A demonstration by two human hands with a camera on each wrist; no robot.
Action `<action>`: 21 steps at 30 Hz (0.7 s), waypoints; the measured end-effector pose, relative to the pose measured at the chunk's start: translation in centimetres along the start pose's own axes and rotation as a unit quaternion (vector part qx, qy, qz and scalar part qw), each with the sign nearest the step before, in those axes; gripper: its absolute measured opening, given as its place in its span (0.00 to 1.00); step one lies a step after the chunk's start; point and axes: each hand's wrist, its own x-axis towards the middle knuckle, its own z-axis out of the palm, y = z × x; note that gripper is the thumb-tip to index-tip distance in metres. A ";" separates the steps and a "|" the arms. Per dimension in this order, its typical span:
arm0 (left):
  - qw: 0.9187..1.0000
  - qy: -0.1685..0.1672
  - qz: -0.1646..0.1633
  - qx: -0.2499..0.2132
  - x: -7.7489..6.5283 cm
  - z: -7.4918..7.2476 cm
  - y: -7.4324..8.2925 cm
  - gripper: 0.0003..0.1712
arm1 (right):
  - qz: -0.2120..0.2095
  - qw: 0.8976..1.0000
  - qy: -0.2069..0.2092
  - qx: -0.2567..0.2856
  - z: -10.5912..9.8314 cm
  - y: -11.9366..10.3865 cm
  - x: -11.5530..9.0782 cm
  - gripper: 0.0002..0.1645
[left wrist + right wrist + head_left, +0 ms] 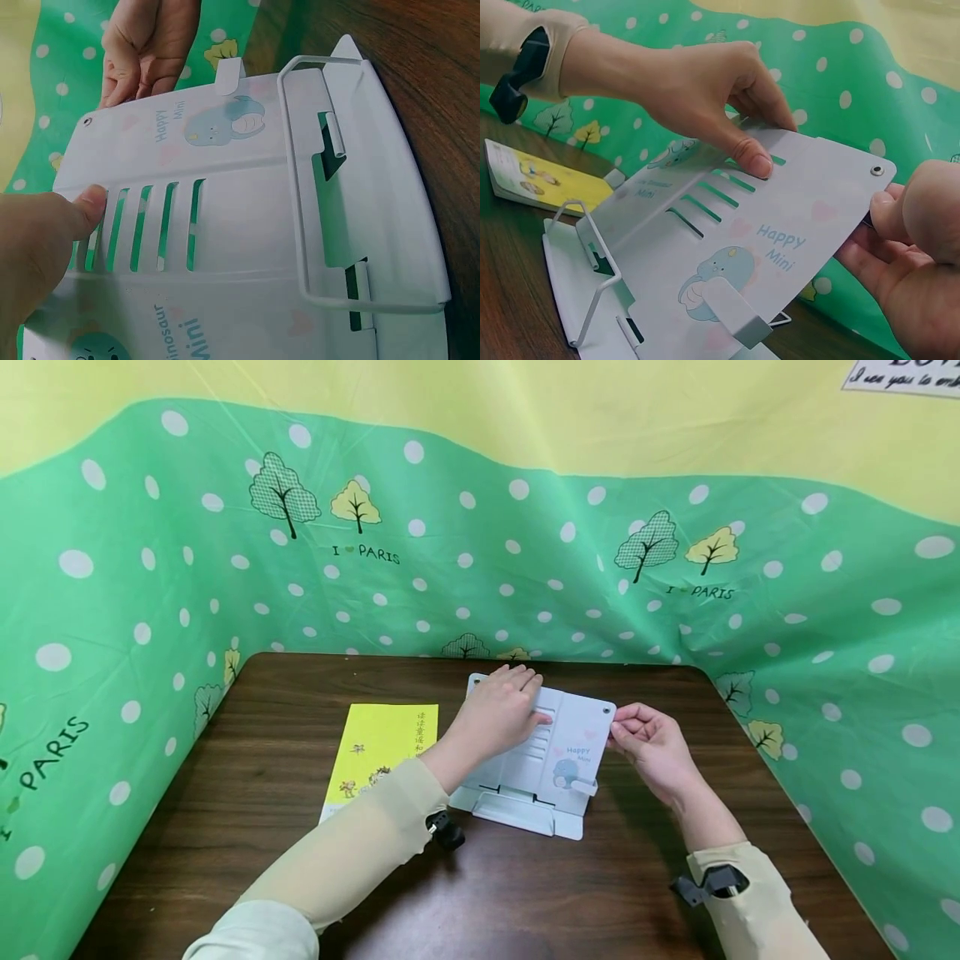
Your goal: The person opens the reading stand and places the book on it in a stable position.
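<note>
A white folding book stand [542,752] with slots, a wire page holder and printed dinosaurs stands propped up on the table, its panel leaning back. My left hand [498,710] grips the panel's top edge, thumb on the front by the slots [140,229] and fingers behind it. On the other side my right hand [651,745] pinches the panel's right edge below the riveted corner, as the right wrist view shows. The wire page holder [592,277] sticks out in front of the base, and a small white clip [739,311] sits on the right side.
A yellow book [390,739] lies on the brown wooden table [570,893] left of the stand, partly covered by my left forearm. Green and yellow patterned cloth [480,552] hangs behind the table and along both sides.
</note>
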 end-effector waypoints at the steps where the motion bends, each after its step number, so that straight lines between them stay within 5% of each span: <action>1: 1.000 0.003 0.005 0.008 0.0 0.0 0.1 0.37 | 0.000 1.000 -0.005 0.011 0.0 0.0 0.0 0.05; 8: 0.997 0.046 0.043 0.043 0.0 0.2 0.3 0.34 | -0.016 0.992 -0.060 0.112 -0.2 0.4 0.0 0.14; 21: 0.993 0.084 0.067 0.044 -0.4 0.4 0.1 0.33 | -0.030 0.990 -0.092 0.101 -0.4 0.5 -0.5 0.17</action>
